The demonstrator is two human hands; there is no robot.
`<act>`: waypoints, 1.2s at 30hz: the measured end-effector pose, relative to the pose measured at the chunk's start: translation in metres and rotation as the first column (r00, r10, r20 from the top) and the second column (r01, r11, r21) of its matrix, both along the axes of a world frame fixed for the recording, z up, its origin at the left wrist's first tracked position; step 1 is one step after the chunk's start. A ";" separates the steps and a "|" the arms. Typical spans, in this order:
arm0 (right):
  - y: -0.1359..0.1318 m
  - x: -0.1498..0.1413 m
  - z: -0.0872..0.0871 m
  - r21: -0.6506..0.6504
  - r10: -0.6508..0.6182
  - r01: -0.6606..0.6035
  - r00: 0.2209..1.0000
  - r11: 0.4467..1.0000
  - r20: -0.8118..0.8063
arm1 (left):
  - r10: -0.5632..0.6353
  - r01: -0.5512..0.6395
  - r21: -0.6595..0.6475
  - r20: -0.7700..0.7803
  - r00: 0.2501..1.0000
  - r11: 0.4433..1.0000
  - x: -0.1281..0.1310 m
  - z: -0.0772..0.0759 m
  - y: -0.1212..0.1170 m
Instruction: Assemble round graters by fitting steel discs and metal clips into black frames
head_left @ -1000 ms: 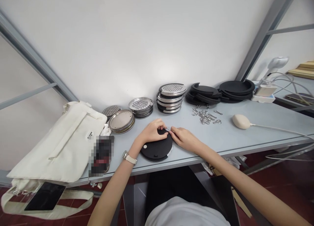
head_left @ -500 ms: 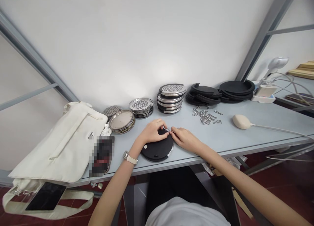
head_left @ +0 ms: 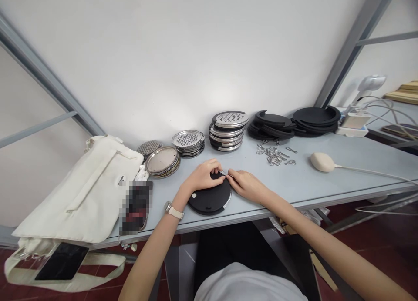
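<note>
A round black disc [head_left: 209, 200] with a silver strip at its right rim lies flat near the table's front edge. At its far right edge, a small metal clip [head_left: 223, 173] shows between my fingertips. My left hand [head_left: 206, 174] reaches over the disc, thumb and fingers closed in a pinch on the clip. From the right, my right hand [head_left: 243, 182] has its fingers bent together at the clip's other end, against the disc's edge. The fingers partly hide the clip. Similar loose metal clips [head_left: 274, 156] lie in a pile farther back.
Stacked metal grater discs [head_left: 188, 140] and plain metal discs [head_left: 162, 160] stand at the back left. A stack of rimmed graters [head_left: 229, 129] is behind my hands, with black holders [head_left: 316, 118] to the right. A white bag [head_left: 78, 188] and a cabled beige device [head_left: 322, 162] flank the workspace.
</note>
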State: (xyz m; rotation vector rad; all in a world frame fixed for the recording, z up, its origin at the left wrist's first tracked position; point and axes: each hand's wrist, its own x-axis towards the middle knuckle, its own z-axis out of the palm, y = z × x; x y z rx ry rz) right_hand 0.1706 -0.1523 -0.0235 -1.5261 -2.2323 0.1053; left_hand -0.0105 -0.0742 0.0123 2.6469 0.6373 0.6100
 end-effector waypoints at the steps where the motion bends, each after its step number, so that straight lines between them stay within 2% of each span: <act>1: 0.000 0.000 0.000 0.001 -0.002 0.002 1.000 1.000 0.002 | -0.003 0.003 0.001 0.003 1.000 1.000 0.000 0.000 0.000; 12: 0.000 0.000 0.000 -0.003 -0.006 0.006 1.000 1.000 0.015 | -0.010 0.010 0.015 0.003 1.000 1.000 0.000 0.001 -0.001; 27: 0.001 0.000 -0.001 -0.007 -0.005 0.005 1.000 1.000 0.012 | -0.008 0.009 -0.050 0.027 1.000 0.999 0.000 -0.003 0.002; 36: 0.001 0.000 -0.001 0.010 0.000 -0.001 1.000 1.000 0.025 | 0.019 -0.008 -0.171 0.058 0.998 0.985 0.001 -0.007 0.005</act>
